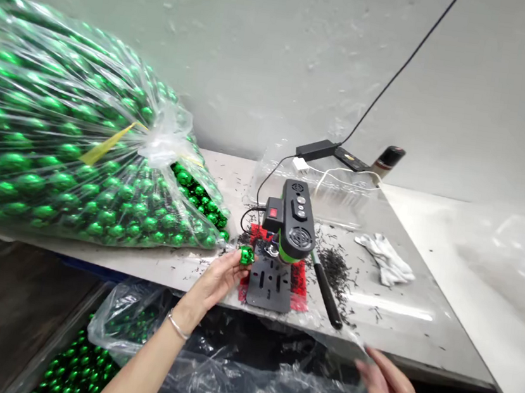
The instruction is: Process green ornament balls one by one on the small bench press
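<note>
A shiny green ball ornament (246, 256) sits between the fingertips of my left hand (221, 275), closed on it. It is beside the black slotted baseplate (269, 286) of a small black machine (298, 220). My right hand (394, 391) is at the lower right, off the table's front edge. Its thumb and index finger are nearly together around something thin and pale, blurred too much to name. Clear plastic film (278, 383) hangs below the table edge, close to that hand. Left of the machine lies a big clear bag (59, 133) packed with green ball ornaments, with a torn opening facing the machine.
A black-handled tool (327, 294) lies right of the machine, beside scattered black bits (334, 269). Farther right is a white glove (386, 257). Behind stand a clear plastic tray (263, 187), a power adapter (316, 149) and a dark-capped can (388, 159). Green balls (80, 359) fill a container below.
</note>
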The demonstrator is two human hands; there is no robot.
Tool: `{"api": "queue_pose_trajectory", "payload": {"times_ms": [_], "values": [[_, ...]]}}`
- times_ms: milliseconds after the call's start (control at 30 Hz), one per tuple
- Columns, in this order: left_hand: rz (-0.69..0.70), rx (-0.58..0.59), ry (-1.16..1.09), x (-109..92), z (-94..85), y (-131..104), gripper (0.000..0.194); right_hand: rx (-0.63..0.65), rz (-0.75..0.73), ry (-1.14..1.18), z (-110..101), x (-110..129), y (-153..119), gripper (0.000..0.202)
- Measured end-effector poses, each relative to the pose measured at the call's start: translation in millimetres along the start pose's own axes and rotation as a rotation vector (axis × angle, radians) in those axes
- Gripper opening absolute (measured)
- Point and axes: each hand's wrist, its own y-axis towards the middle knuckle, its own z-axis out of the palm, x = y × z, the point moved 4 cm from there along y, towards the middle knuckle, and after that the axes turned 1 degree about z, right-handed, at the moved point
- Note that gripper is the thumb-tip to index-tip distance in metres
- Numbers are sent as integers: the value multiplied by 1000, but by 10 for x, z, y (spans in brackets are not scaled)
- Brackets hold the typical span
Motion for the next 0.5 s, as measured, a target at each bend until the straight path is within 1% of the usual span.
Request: {"api": "queue_pose_trajectory", "payload": {"times_ms": [33, 67, 133, 200, 267, 367, 433, 500], "values": [[11, -9, 68, 73, 0, 18, 42, -37, -123, 40, 91, 171, 98, 25], [30, -21, 151, 141, -2, 38, 44, -41, -215, 76, 186, 322, 187, 32], [92, -43, 349, 257, -1, 76, 46, -23, -351, 123, 343, 567, 332, 47], [179, -58, 577, 336, 20, 105, 43, -16, -425, 126, 437, 733, 433, 54], [282, -65, 823, 378, 64, 118, 38, -22, -455, 131, 477, 827, 495, 56], [413, -40, 1129, 404, 152, 117, 35, -32, -459, 157, 494, 871, 532, 59], [469, -4, 1241, 418, 196, 118, 36, -24, -476, 177, 502, 870, 531, 62], [515, 26, 1293, 431, 218, 127, 37, 0, -516, 192, 515, 875, 529, 66]]}}
